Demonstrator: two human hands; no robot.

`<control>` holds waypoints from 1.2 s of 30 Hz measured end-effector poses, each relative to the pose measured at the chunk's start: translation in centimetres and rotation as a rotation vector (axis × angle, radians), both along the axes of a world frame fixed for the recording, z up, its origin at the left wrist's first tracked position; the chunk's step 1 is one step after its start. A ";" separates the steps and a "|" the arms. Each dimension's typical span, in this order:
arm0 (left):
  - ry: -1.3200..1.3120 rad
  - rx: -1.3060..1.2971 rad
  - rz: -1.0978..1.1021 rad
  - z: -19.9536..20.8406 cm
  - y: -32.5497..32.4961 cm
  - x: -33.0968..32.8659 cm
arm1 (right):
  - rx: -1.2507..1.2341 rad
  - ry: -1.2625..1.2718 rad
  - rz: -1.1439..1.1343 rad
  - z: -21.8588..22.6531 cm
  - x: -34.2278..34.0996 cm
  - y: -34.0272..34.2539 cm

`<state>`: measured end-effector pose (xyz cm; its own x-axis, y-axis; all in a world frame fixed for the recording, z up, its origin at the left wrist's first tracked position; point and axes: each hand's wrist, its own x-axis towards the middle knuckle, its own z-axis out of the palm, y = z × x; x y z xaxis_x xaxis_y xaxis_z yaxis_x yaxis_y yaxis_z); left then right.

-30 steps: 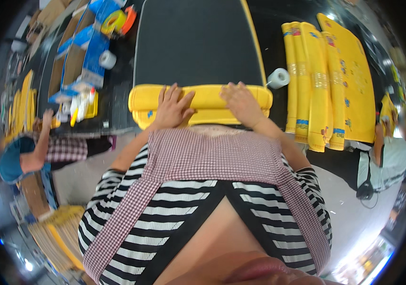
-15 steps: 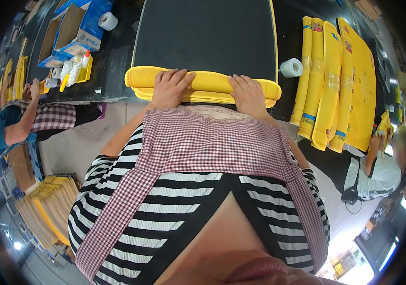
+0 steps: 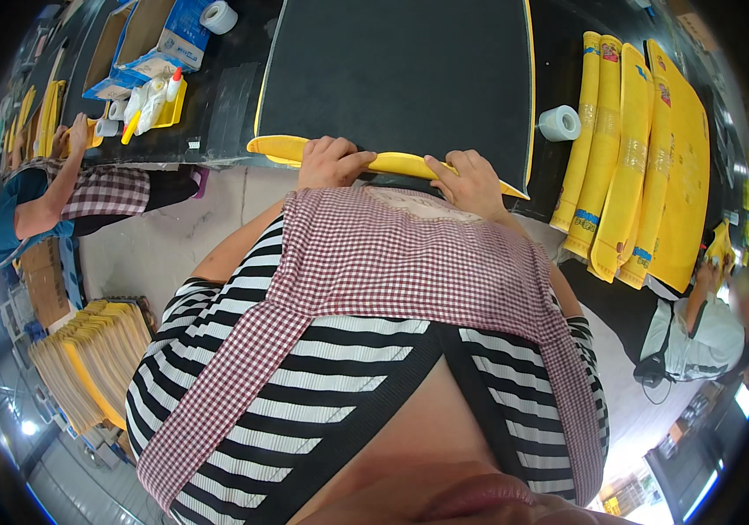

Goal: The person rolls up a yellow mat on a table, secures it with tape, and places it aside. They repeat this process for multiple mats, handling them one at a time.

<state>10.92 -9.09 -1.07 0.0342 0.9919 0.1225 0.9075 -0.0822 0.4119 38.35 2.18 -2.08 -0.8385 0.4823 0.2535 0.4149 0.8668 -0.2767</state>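
In front of me a mat (image 3: 399,83) lies with its black underside up and thin yellow edging along its sides. Its near edge curls over at the table's front, showing a narrow yellow strip that is thicker at the left. My left hand (image 3: 330,164) grips this edge left of the middle, fingers bent over it. On the other side my right hand (image 3: 472,182) is closed on the same edge, thumb and fingers bent. My palms and the underside of the fold are hidden.
Several rolled yellow mats (image 3: 630,157), some taped, lie at the right beside a tape roll (image 3: 560,123). At the left are blue cardboard boxes (image 3: 164,44), another tape roll (image 3: 218,17) and a yellow tray (image 3: 170,112) with bottles. Co-workers stand at both sides; stacked mats (image 3: 94,363) are behind.
The thick yellow roll at the near edge has become a thin strip, its right end now a flat corner. My fingers, flatter before, are now bent around the edge. The view has shifted slightly.
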 end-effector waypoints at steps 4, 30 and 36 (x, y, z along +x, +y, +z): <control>-0.065 0.000 0.038 -0.7 -0.6 0.2 | -0.015 0.029 0.050 -1.1 0.3 0.0; -0.149 -0.553 0.340 2.2 4.5 0.6 | -0.751 -0.304 -0.545 2.5 -3.3 2.6; -0.136 -0.300 0.128 0.5 3.0 -0.6 | -0.398 -0.148 -0.166 -0.8 -0.7 1.8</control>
